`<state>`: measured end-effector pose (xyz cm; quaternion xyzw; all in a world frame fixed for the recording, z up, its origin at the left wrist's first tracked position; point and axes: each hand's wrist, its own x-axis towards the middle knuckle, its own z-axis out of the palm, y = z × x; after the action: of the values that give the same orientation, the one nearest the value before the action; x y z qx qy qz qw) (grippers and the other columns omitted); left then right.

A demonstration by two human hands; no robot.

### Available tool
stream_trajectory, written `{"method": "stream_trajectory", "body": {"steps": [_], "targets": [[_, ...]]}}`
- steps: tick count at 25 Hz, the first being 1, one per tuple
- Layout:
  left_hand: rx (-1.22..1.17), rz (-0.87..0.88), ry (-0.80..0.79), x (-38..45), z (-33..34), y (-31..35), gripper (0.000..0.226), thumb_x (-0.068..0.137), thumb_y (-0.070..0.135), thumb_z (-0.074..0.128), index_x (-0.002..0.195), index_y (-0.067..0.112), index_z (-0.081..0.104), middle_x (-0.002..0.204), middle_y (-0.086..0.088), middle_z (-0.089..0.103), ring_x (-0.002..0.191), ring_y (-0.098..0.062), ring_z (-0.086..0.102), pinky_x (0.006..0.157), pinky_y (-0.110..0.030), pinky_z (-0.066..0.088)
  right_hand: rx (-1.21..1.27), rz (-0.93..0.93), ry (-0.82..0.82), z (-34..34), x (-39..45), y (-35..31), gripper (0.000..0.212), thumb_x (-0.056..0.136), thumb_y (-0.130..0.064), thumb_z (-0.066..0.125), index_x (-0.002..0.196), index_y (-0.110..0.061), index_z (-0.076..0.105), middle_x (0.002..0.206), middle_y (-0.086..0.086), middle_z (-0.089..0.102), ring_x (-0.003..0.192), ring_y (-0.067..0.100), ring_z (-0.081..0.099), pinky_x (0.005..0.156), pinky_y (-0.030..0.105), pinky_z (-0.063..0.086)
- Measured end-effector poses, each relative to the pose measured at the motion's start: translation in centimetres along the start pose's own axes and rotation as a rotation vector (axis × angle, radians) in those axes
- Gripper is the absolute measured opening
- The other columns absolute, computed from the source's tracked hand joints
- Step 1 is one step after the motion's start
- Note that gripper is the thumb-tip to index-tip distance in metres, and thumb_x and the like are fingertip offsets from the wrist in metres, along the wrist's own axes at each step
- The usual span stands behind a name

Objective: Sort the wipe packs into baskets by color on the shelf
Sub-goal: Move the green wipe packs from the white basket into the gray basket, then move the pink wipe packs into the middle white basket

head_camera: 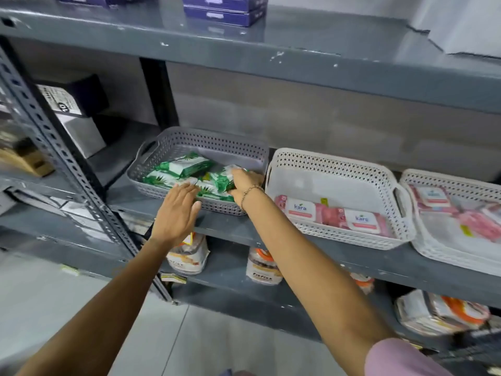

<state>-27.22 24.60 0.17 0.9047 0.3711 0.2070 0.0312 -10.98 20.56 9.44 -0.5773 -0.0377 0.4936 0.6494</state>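
Observation:
A grey perforated basket [208,142] on the middle shelf holds several green wipe packs [184,164]. My right hand [245,183] reaches into it and is closed on a green wipe pack [225,179] at the basket's right side. My left hand [177,210] rests flat with fingers apart on the basket's front rim, holding nothing. To the right, a white basket [333,164] holds two pink wipe packs [336,215] along its front. A second white basket [458,180] at the far right holds more pink packs [436,198].
The grey metal shelf [244,229] has a perforated upright [54,147] at the left. Dark boxes [73,96] sit at the back left. Purple boxes [225,9] lie on the shelf above. Packaged goods [261,267] stand on the lower shelf.

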Motion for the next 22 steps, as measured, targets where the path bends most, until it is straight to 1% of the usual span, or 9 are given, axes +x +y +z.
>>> {"method": "stream_trajectory", "body": {"steps": [3, 6, 8, 10, 13, 16, 18, 20, 22], "targets": [[-0.015, 0.004, 0.032, -0.1, 0.8, -0.5, 0.05, 0.099, 0.034, 0.022, 0.125, 0.003, 0.052, 0.128, -0.016, 0.057, 0.128, -0.03, 0.042, 0.115, -0.041, 0.022, -0.117, 0.04, -0.032, -0.3, 0.3, -0.1, 0.048, 0.092, -0.003, 0.049, 0.138, -0.001, 0.035, 0.137, 0.012, 0.039, 0.132, 0.032, 0.04, 0.106, 0.041, 0.042], [-0.003, 0.013, 0.081, 0.0, 1.2, -0.6, 0.049, 0.099, 0.033, 0.023, 0.121, 0.002, 0.054, 0.125, -0.018, 0.057, 0.126, -0.032, 0.044, 0.115, -0.042, 0.022, -0.203, 0.11, -0.125, -2.2, -0.7, -2.2, 0.045, 0.093, -0.004, 0.046, 0.137, 0.002, 0.04, 0.146, 0.019, 0.037, 0.134, 0.035, 0.038, 0.09, 0.028, 0.052], [-0.004, -0.021, 0.118, 0.1, 1.2, -0.1, 0.048, 0.099, 0.033, 0.024, 0.12, 0.002, 0.054, 0.125, -0.019, 0.057, 0.127, -0.034, 0.043, 0.115, -0.042, 0.021, -0.233, 0.111, -0.206, -4.8, -1.3, -3.7, 0.041, 0.095, -0.011, 0.047, 0.134, 0.001, 0.046, 0.141, 0.022, 0.042, 0.13, 0.039, 0.044, 0.095, 0.036, 0.049], [-0.037, -0.056, 0.14, 0.2, 1.5, 1.0, 0.049, 0.099, 0.035, 0.024, 0.125, 0.003, 0.051, 0.132, -0.019, 0.053, 0.132, -0.033, 0.038, 0.117, -0.04, 0.015, -0.247, 0.051, -0.23, -8.5, -1.6, -5.6, 0.031, 0.095, -0.013, 0.048, 0.122, 0.001, 0.055, 0.121, 0.02, 0.057, 0.114, 0.038, 0.057, 0.098, 0.039, 0.047], [-0.113, 0.035, 0.133, 0.6, 2.5, 5.8, 0.054, 0.098, 0.038, 0.022, 0.136, 0.006, 0.043, 0.146, -0.015, 0.041, 0.141, -0.027, 0.026, 0.119, -0.036, 0.01, -0.234, -0.184, -0.058, -15.9, -1.8, -9.4, 0.012, 0.093, -0.008, 0.051, 0.098, -0.002, 0.06, 0.08, 0.012, 0.066, 0.075, 0.024, 0.066, 0.085, 0.032, 0.054], [-0.167, 0.166, 0.113, 1.9, 3.7, 13.8, 0.056, 0.097, 0.038, 0.024, 0.141, 0.006, 0.037, 0.152, -0.01, 0.033, 0.144, -0.021, 0.018, 0.119, -0.036, 0.01, -0.275, -0.369, 0.302, -23.9, -1.4, -13.4, 0.019, 0.09, -0.002, 0.053, 0.072, -0.006, 0.059, 0.042, 0.001, 0.062, 0.042, 0.01, 0.06, 0.046, 0.011, 0.049], [-0.172, 0.226, 0.083, 2.0, 4.5, 18.7, 0.058, 0.098, 0.039, 0.022, 0.143, 0.005, 0.033, 0.153, -0.008, 0.029, 0.144, -0.021, 0.018, 0.119, -0.035, 0.007, -0.482, -0.408, 0.597, -29.4, -0.6, -15.0, 0.029, 0.088, -0.002, 0.053, 0.059, -0.006, 0.056, 0.054, 0.008, 0.064, 0.059, 0.012, 0.061, 0.038, 0.007, 0.041], [-0.124, 0.267, 0.047, 1.6, 5.6, 22.0, 0.061, 0.098, 0.041, 0.017, 0.143, 0.004, 0.034, 0.152, -0.011, 0.031, 0.143, -0.025, 0.021, 0.119, -0.039, 0.008, -0.704, -0.377, 0.807, -35.3, 0.5, -15.8, 0.021, 0.087, -0.007, 0.053, 0.083, 0.006, 0.069, 0.094, 0.017, 0.071, 0.093, 0.021, 0.066, 0.068, 0.016, 0.053], [-0.045, 0.248, 0.022, 1.0, 6.6, 23.3, 0.063, 0.098, 0.042, 0.013, 0.142, 0.004, 0.037, 0.15, -0.013, 0.036, 0.142, -0.029, 0.024, 0.118, -0.044, 0.008, -0.785, -0.351, 0.796, -39.0, 1.7, -15.7, 0.036, 0.088, -0.013, 0.055, 0.119, 0.003, 0.062, 0.127, 0.018, 0.062, 0.115, 0.031, 0.06, 0.096, 0.034, 0.049]]}}
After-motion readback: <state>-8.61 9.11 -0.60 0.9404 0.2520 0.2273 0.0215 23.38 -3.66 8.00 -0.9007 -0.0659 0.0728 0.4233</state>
